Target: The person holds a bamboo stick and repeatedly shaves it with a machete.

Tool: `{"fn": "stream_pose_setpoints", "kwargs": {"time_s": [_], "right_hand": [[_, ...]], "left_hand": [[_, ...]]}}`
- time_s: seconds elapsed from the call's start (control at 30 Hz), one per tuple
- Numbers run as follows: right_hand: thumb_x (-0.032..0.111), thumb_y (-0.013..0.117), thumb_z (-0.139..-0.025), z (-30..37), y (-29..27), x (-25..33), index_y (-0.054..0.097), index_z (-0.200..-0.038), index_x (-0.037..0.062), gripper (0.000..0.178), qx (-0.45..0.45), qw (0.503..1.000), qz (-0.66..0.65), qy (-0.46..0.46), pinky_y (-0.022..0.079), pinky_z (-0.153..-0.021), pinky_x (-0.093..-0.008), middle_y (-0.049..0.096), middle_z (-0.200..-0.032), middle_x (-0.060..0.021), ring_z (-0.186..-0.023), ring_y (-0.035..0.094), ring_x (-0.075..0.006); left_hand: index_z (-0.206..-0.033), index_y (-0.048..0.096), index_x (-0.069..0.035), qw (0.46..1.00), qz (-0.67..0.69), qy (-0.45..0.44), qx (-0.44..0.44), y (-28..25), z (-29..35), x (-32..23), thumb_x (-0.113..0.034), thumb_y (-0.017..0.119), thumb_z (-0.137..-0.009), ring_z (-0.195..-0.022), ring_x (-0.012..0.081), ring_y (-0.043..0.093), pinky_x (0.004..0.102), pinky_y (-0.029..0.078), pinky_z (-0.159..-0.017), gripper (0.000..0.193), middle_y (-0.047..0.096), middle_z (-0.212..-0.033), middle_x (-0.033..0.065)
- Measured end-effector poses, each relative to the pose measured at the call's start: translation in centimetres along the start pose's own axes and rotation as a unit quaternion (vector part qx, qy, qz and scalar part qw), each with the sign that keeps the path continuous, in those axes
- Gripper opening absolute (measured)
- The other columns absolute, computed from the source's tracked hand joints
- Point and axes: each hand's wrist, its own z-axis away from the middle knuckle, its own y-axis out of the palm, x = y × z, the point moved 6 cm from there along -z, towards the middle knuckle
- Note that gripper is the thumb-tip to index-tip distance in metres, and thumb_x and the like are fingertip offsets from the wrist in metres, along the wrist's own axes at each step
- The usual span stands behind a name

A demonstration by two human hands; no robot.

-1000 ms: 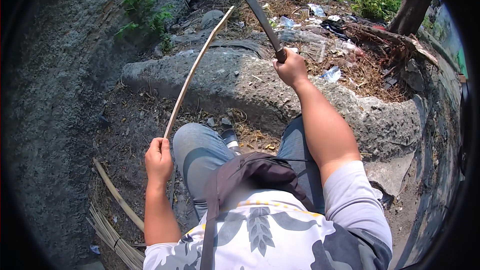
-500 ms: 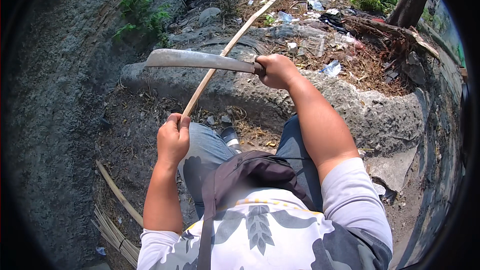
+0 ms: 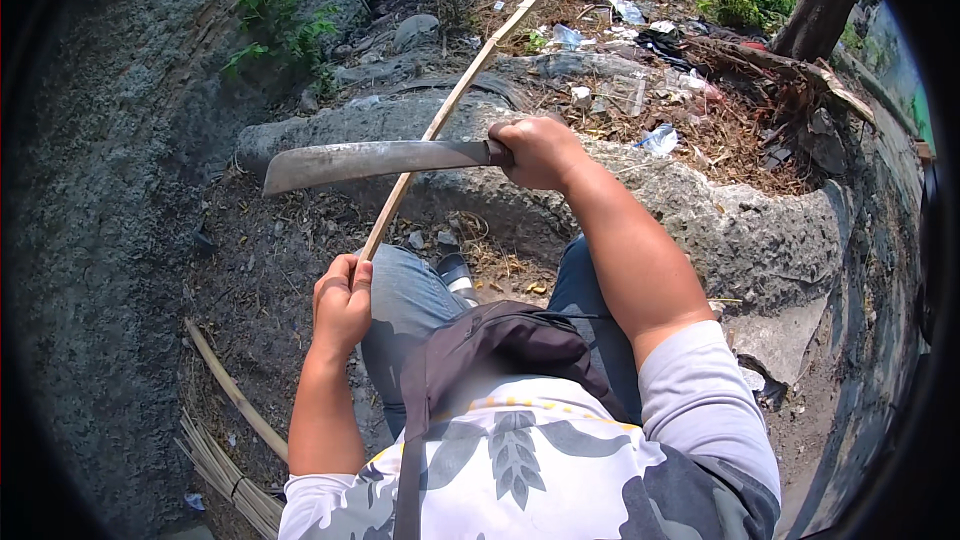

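Left hand [image 3: 342, 308]: grip closed around the lower end of the wooden strip [image 3: 462, 88], which slants upward from beside the left knee [image 3: 405, 285]. Right hand [image 3: 540, 153]: grip clamped on the handle of the machete [image 3: 360, 161]. Its blade crosses over the strip; contact cannot be determined.

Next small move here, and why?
Probably ease the machete up the pale strip, away from the left hand: it crosses the strip beyond that hand, which grips the near end, and the right hand holds the machete's handle. Contact is unclear.
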Motion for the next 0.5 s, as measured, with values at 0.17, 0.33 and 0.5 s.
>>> {"fn": "stream_pose_setpoints", "kwargs": {"time_s": [0.17, 0.33, 0.5], "right_hand": [[0.018, 0.071, -0.085, 2.2, -1.9, -7.8, 0.067, -0.098, 0.0101, 0.016, -0.064, 0.967, -0.089, 0.231, 0.054, -0.074, -0.0476, 0.072, -0.087, -0.0186, -0.084, 0.068, -0.0423], [0.026, 0.069, -0.078, 5.0, -0.1, -15.1, 0.070, -0.099, 0.0066, 0.029, -0.160, 0.871, -0.173, 0.431, 0.055, -0.083, -0.0471, 0.074, -0.094, -0.0194, -0.092, 0.072, -0.0394], [0.029, 0.071, -0.079, 4.3, -0.8, -13.1, 0.070, -0.096, 0.0076, 0.027, -0.190, 0.895, -0.177, 0.364, 0.056, -0.080, -0.0474, 0.074, -0.087, -0.0172, -0.086, 0.073, -0.0371]], "left_hand": [[-0.097, 0.065, 0.000, 1.000, 0.009, -0.009, 0.007, -2.8, 1.9, 2.1, -0.022, 0.061, -0.106, -0.062, 0.0110, 0.050, 0.0311, 0.043, -0.057, 0.024, 0.059, -0.069, 0.0021], [-0.094, 0.063, -0.001, 0.999, 0.005, -0.024, -0.024, -4.8, 4.5, 3.4, -0.022, 0.061, -0.106, -0.060, 0.0090, 0.047, 0.0299, 0.041, -0.055, 0.025, 0.054, -0.065, 0.0004], [-0.096, 0.064, 0.000, 0.998, -0.044, 0.004, -0.045, -3.8, 3.1, 2.0, -0.024, 0.062, -0.105, -0.058, 0.0159, 0.055, 0.0344, 0.045, -0.056, 0.026, 0.061, -0.066, 0.0073]]}}
